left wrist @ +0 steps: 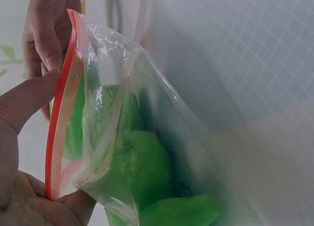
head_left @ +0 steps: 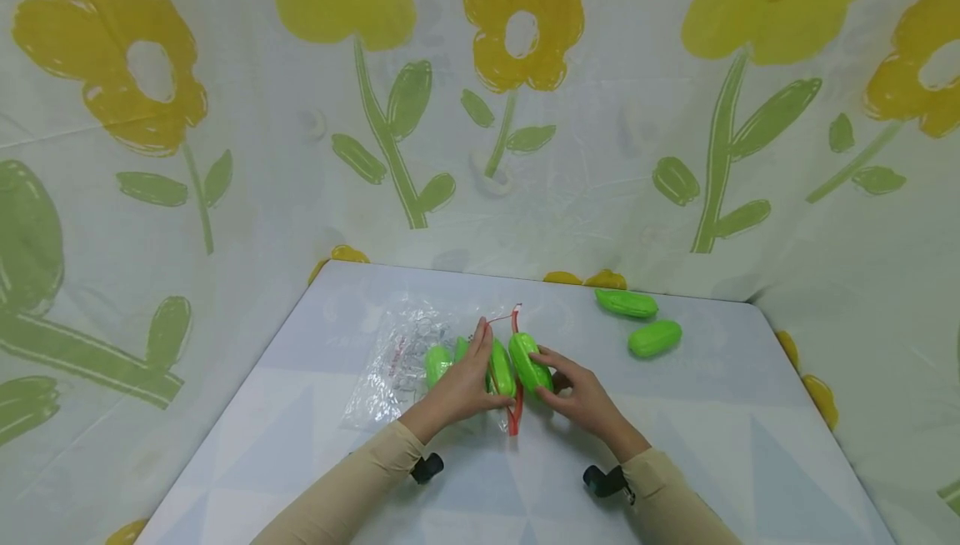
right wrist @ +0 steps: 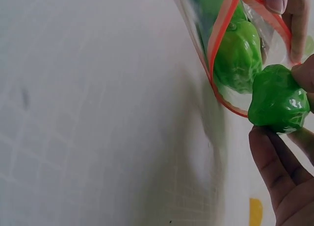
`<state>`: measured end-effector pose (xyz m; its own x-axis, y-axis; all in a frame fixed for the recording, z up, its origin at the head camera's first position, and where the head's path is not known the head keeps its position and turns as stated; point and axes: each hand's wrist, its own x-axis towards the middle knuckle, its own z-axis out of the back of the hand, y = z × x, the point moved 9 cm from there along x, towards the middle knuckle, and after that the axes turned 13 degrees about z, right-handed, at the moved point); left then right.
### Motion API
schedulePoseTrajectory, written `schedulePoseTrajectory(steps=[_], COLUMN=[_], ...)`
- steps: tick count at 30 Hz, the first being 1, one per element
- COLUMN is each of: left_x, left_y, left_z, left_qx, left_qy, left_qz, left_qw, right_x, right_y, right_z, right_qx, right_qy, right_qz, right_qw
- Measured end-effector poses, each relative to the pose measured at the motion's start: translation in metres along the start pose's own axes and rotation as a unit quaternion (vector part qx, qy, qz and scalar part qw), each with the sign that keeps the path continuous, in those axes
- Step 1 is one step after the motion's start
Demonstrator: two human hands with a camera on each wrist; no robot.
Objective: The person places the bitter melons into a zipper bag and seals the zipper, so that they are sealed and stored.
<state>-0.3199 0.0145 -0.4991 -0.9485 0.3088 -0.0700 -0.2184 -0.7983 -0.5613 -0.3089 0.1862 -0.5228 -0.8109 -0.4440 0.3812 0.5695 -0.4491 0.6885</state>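
A clear zip bag (head_left: 382,374) with a red zip strip (left wrist: 58,111) lies on the table, several green toy vegetables (right wrist: 238,57) inside it. My left hand (head_left: 459,385) holds the bag at its mouth, thumb and fingers apart along the strip, which bows into a gap in the right wrist view. Between the thumb and fingers of my right hand (head_left: 583,399) is another green toy vegetable (head_left: 529,363), long and ridged. One end of this vegetable is right at the bag's mouth in the right wrist view.
Two more green toy vegetables, one near the back edge (head_left: 627,303) and one just in front of it (head_left: 655,338), lie at the table's back right. A flowered curtain (head_left: 600,153) hangs behind the pale table (head_left: 675,462) and along both sides.
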Motion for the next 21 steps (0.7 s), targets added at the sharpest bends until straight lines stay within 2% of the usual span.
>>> schedulePoseTrajectory(steps=[5, 11, 21], left_x=[0.000, 0.000, 0.001], left_y=[-0.001, -0.002, -0.002], left_z=[0.000, -0.001, -0.001], left_qx=[0.002, -0.004, -0.007], left_qy=[0.000, 0.001, -0.002], left_qz=[-0.003, -0.010, -0.010], left_qw=[1.0000, 0.9999, 0.9999], right_x=[0.003, 0.007, 0.011], right_y=[0.000, -0.001, 0.000], right_z=[-0.002, -0.005, -0.014], right_qx=[-0.013, -0.031, 0.004], right_qy=[-0.003, -0.004, 0.026], right_qz=[-0.001, -0.025, -0.044], right_qw=[0.9999, 0.9992, 0.9987])
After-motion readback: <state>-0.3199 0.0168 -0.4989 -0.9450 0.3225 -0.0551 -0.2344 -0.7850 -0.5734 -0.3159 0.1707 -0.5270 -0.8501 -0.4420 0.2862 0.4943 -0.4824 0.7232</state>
